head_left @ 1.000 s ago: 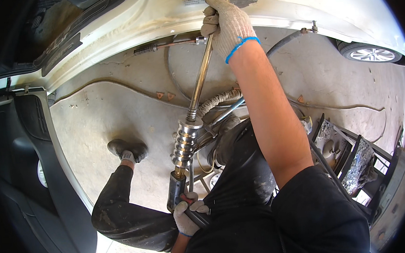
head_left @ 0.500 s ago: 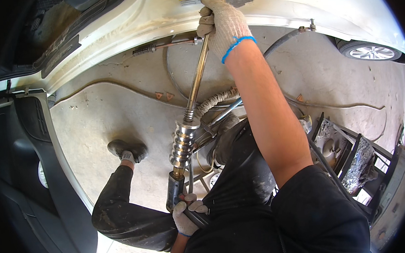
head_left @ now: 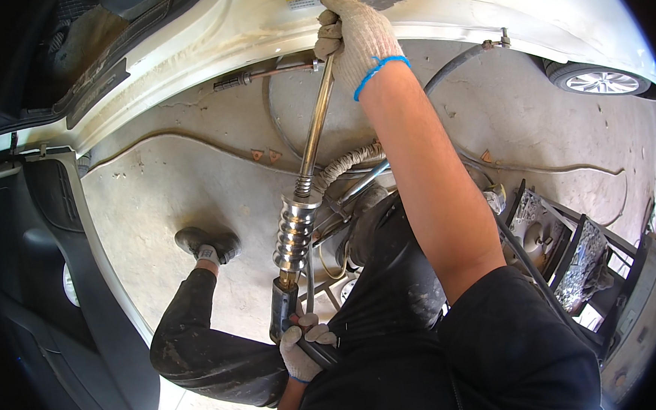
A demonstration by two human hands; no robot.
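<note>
A slide hammer (head_left: 316,134), a dent puller with a long steel rod, slants from my lap up to a white car's body (head_left: 242,30). My right hand (head_left: 359,41), in a knitted glove with a blue cuff, is closed round the rod's far end, right against the bodywork; the tip is hidden behind the fingers. Down by my lap, my gloved left hand (head_left: 301,353) grips the black pistol handle (head_left: 283,309). The ribbed chrome weight (head_left: 294,237) sits low on the rod, next to the handle, with a spring (head_left: 303,185) just above it.
An open car door (head_left: 63,296) stands at the left. Cables (head_left: 189,138) and a cloth-wrapped hose (head_left: 348,162) cross the concrete floor. A clamp (head_left: 497,43) hangs on the sill edge. At the right is a metal-framed cart (head_left: 564,251); a wheel (head_left: 598,82) shows beyond.
My right hand and forearm have shifted very slightly left, and the rod with them. My left hand keeps its hold on the handle.
</note>
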